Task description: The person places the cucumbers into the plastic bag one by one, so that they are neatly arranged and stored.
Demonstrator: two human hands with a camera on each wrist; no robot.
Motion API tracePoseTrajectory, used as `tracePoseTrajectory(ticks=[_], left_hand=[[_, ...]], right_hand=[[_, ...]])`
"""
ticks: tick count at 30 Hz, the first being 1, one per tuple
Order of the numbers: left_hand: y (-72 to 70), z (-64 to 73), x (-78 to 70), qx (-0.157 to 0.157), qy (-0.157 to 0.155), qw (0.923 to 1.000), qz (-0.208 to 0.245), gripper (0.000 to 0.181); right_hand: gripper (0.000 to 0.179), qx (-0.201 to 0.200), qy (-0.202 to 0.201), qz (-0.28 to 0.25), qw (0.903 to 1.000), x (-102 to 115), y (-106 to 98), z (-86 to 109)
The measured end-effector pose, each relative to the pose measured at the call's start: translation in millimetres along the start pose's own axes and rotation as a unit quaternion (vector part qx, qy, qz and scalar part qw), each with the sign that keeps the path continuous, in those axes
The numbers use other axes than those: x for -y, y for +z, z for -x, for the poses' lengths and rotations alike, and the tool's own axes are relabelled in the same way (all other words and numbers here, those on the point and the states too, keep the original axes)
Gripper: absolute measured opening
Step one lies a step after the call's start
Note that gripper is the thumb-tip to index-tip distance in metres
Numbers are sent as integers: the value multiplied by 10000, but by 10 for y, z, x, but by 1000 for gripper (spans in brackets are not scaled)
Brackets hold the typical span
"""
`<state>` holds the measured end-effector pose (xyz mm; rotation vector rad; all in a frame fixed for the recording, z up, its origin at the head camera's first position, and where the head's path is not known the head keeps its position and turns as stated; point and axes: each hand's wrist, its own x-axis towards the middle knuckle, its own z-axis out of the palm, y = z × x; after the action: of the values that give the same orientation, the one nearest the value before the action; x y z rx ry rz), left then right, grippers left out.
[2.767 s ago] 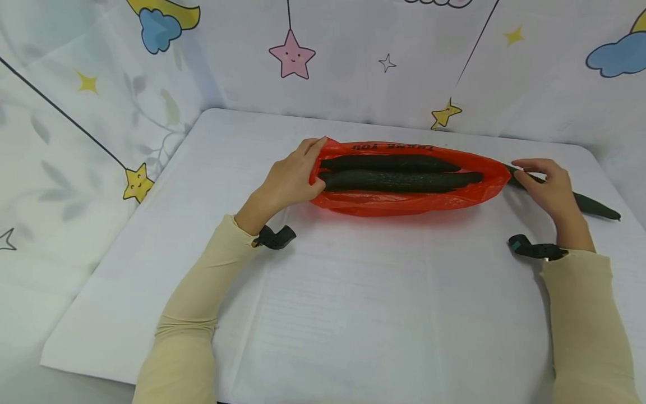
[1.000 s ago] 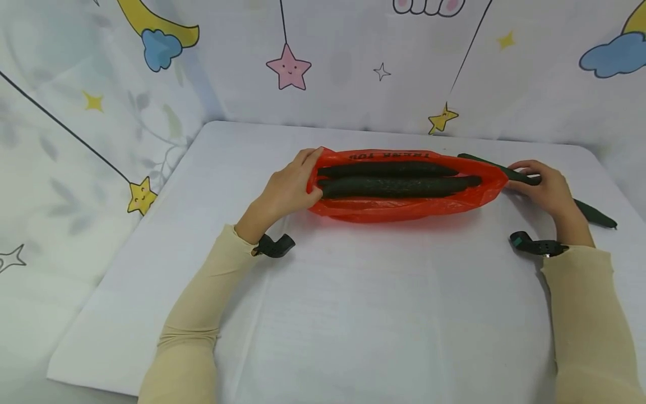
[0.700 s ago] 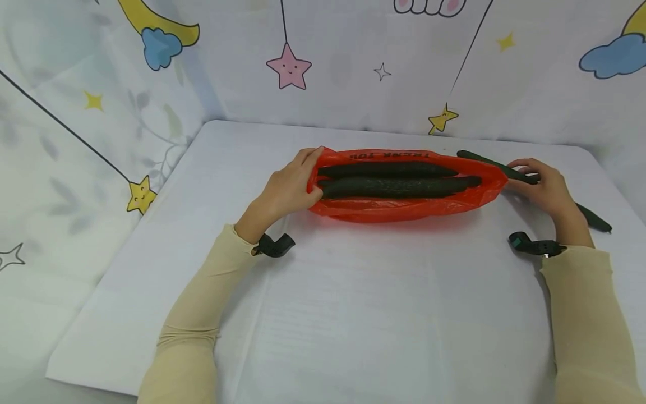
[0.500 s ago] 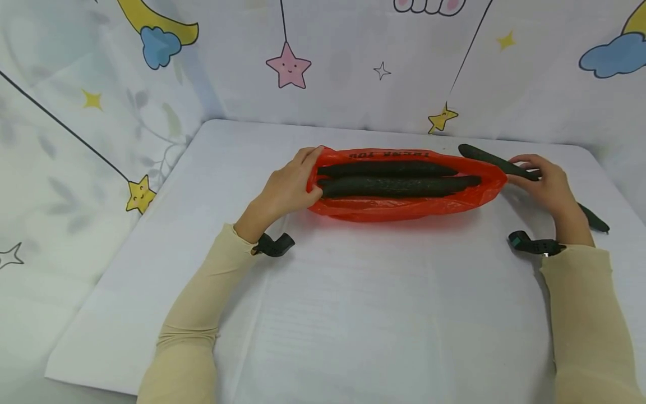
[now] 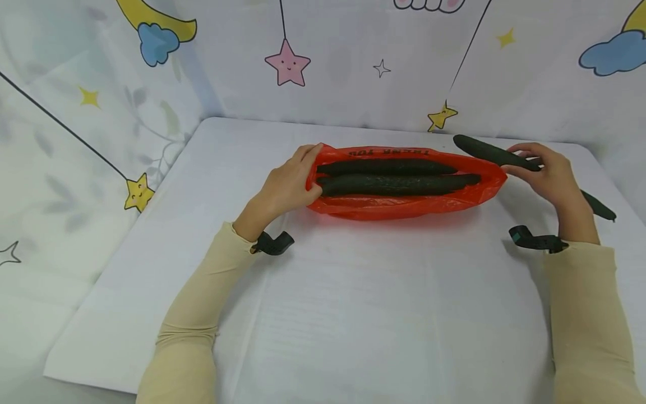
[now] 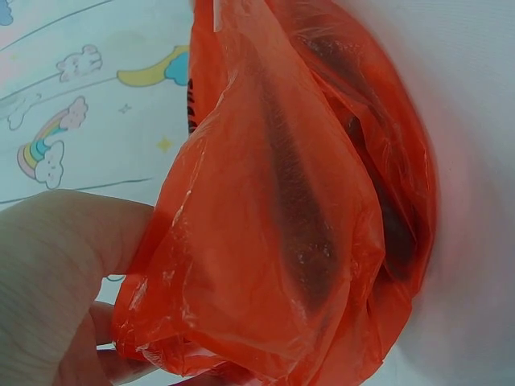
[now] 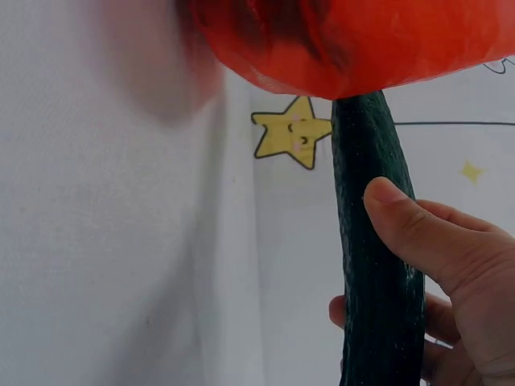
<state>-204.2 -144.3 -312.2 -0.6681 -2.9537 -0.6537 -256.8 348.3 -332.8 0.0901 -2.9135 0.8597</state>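
My left hand (image 5: pixel 287 182) grips the left end of a red plastic bag (image 5: pixel 404 210), holding its mouth wide. Two long dark green cucumbers (image 5: pixel 398 185) lie side by side in it. In the left wrist view, the bag's thin film (image 6: pixel 241 241) bunches at the fingers and dark shapes show through. My right hand (image 5: pixel 550 174) holds another cucumber (image 5: pixel 489 151), thumb on one side and fingers round the other in the right wrist view. That cucumber slants behind the bag's right end; its middle is hidden by my hand, and its tip emerges beyond the wrist.
The white table (image 5: pixel 353 303) carries the bag near its back edge. Behind it hangs a pale curtain (image 5: pixel 343 56) printed with stars, clouds and a moon. A black wrist camera (image 5: pixel 275 242) sits at the left cuff, another wrist camera (image 5: pixel 536 238) at the right.
My right hand has closed round the third cucumber and raised it; its left end, earlier hidden by the bag, now shows above the bag's right rim. The left hand keeps its hold.
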Motion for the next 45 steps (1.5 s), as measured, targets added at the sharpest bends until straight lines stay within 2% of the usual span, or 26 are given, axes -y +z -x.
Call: tracePoseTrajectory(ticks=[14, 24, 37, 45], left_hand=[[-14, 6, 7, 48, -71, 10000, -15, 75], [-3, 12, 6, -24, 0, 10000, 9, 75], [4, 6, 4, 26, -43, 10000, -1, 76], [-1, -5, 6, -17, -2, 10000, 7, 75]], right_hand=[[53, -257, -284, 35, 9993, 262, -110, 59], [51, -350, -767, -5, 9964, 550, -207, 165], [45, -446, -1219, -360, 9909, 694, -192, 248], [44, -421, -1458, -197, 9882, 815, -181, 300]])
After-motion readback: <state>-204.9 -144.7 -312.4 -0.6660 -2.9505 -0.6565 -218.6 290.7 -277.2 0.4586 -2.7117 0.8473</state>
